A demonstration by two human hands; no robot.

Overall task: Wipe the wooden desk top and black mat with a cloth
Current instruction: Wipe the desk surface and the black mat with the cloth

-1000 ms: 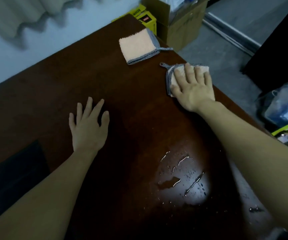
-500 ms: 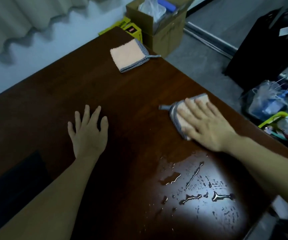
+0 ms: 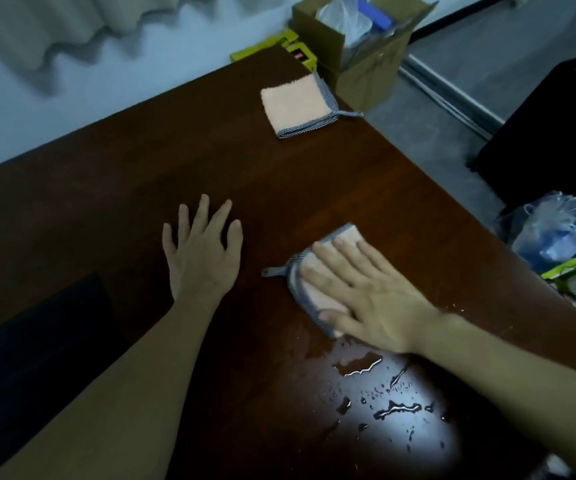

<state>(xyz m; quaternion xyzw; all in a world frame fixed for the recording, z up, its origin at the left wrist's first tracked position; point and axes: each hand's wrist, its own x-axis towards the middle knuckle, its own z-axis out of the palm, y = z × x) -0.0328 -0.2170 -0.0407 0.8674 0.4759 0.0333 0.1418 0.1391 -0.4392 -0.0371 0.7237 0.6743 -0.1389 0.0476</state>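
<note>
The dark wooden desk top [image 3: 314, 188] fills the view. My right hand [image 3: 373, 299] lies flat with straight fingers, pressing a folded peach cloth with a grey edge [image 3: 317, 292] onto the wood near the desk's right side. Just below that cloth, water drops and small puddles [image 3: 383, 393] glisten on the wood. My left hand [image 3: 203, 254] rests flat on the desk, fingers spread, left of the cloth and apart from it. The black mat [image 3: 33, 348] lies at the lower left, partly under my left forearm.
A second folded peach cloth [image 3: 297, 105] lies near the desk's far right corner. Beyond that corner stand a cardboard box [image 3: 366, 57] and yellow boxes [image 3: 279, 46]. Plastic bags [image 3: 556, 233] and a dark cabinet [image 3: 556, 133] sit on the floor at right.
My right hand has slid the cloth from near the far right edge toward me and inward, up to the water puddles. My left hand has stayed flat in place.
</note>
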